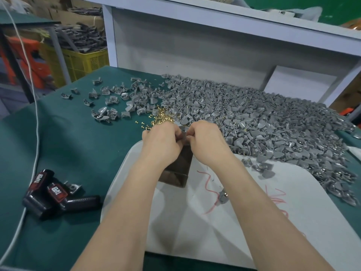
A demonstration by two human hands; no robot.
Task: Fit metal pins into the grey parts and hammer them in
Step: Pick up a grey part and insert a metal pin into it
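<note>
both hands, grey part pinched between

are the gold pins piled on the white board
No, the gold pins lie on the green mat, beyond the white board and beside the heap of grey parts.

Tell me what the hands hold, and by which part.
The left hand and right hand pinch one grey part between them, each at a side edge.

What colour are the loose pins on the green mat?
Brass-gold: the pins show best in the head view.
</note>
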